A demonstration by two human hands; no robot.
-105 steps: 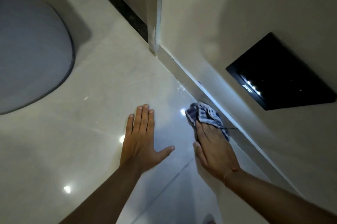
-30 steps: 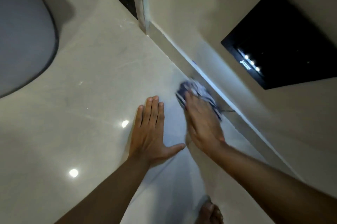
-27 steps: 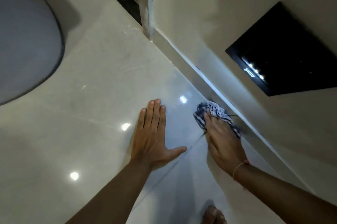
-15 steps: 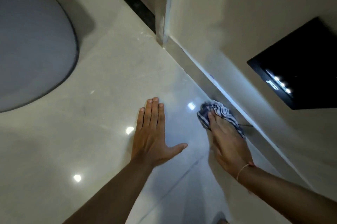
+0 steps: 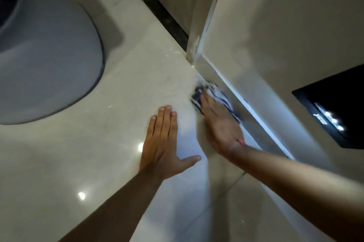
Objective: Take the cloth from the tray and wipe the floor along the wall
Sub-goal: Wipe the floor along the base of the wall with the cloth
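A crumpled blue-and-white striped cloth [image 5: 213, 96] lies on the glossy pale floor [image 5: 122, 91] right against the base of the wall [image 5: 275, 30]. My right hand [image 5: 220, 125] presses flat on the cloth, fingers over its near part, and looks blurred by motion. My left hand [image 5: 164, 143] rests flat on the tiles to the left, fingers together and thumb spread, holding nothing. The tray is out of view.
A large grey rounded object [image 5: 45, 60] sits on the floor at the left. A black panel with small lights [image 5: 334, 107] is set in the wall at the right. A wall corner [image 5: 197, 52] and a dark strip [image 5: 157, 11] lie ahead.
My right hand has pushed the cloth forward along the wall toward the corner. My left hand has stayed planted on the floor.
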